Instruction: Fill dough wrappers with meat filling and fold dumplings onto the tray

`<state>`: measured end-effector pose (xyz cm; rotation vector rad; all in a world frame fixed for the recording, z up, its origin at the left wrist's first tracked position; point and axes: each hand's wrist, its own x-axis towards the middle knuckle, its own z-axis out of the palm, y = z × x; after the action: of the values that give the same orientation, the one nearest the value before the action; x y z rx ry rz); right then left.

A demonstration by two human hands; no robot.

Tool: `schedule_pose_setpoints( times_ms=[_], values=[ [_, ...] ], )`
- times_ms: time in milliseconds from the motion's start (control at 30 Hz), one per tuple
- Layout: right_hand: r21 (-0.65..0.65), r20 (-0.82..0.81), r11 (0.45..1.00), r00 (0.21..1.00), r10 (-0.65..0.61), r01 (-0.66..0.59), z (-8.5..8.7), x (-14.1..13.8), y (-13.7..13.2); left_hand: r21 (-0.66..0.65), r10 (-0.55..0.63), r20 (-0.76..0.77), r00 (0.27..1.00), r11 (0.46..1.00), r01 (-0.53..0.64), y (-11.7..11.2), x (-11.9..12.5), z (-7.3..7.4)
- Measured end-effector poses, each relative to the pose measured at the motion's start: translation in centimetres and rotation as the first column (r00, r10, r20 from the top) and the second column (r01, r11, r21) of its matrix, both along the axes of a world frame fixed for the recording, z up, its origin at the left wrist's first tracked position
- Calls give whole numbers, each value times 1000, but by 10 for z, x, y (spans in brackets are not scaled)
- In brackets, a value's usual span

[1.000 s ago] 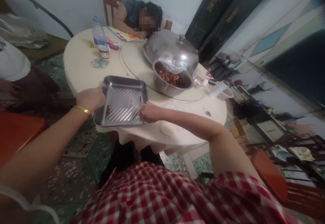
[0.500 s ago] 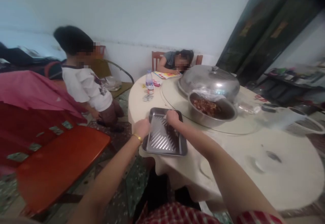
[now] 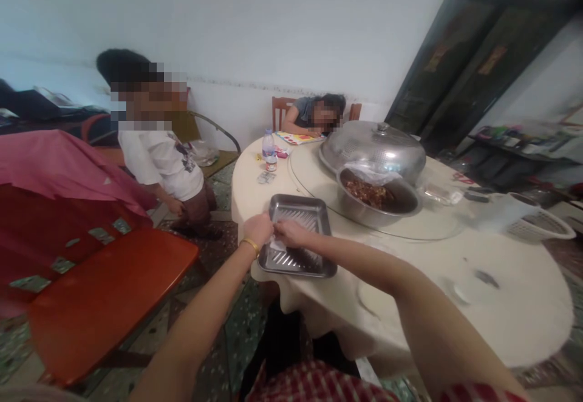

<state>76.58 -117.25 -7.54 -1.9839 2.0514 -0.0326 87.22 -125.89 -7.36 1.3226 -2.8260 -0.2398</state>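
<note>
A red checked shirt [image 3: 314, 384] is cut off by the lower edge, and two bare forearms run from there to two hands. The left hand [image 3: 257, 230], a gold bracelet [image 3: 250, 245] at its wrist, is curled at the left rim of the one metal tray [image 3: 314, 261]; its fingertips are hidden. The right hand [image 3: 291, 233] lies over the tray, close beside the left, fingers bunched on a white wad [image 3: 277, 245] that they partly cover; whether it is paper or cloth I cannot tell. The tray sits at the near border of the round table [image 3: 514, 317], its near-left corner by the tablecloth's edge. A broad stretch of cloth reaches rightward, bearing a dark mark [image 3: 486, 279] too blurred to name. To the left is an orange chair [image 3: 118, 286]. Beyond the tray, past a strip of cloth, stands one bowl [image 3: 380, 214] of dark reddish pieces [image 3: 364, 194], partly hiding one domed metal cover [image 3: 378, 147]. One bottle [image 3: 268, 145] and one small tub [image 3: 271, 164] stand farther left. Two other people are present: one standing [image 3: 170, 162], one bent over the far edge [image 3: 303, 113].
</note>
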Motion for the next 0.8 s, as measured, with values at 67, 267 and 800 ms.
schedule_pose_setpoints(
  times_ms=[67,267,800],
  values=[
    [93,32,994,998,58,-61,2,6,21,5,2,-3,1000,1000,-2,-1,-1,-2],
    [235,-91,967,993,-75,95,9,-16,71,15,4,-13,1000,1000,-4,-2,-2,-5],
    [-70,-191,964,945,-266,257,-1,-42,-35,1,13,-24,1000,1000,-13,2,0,-4]
  ],
)
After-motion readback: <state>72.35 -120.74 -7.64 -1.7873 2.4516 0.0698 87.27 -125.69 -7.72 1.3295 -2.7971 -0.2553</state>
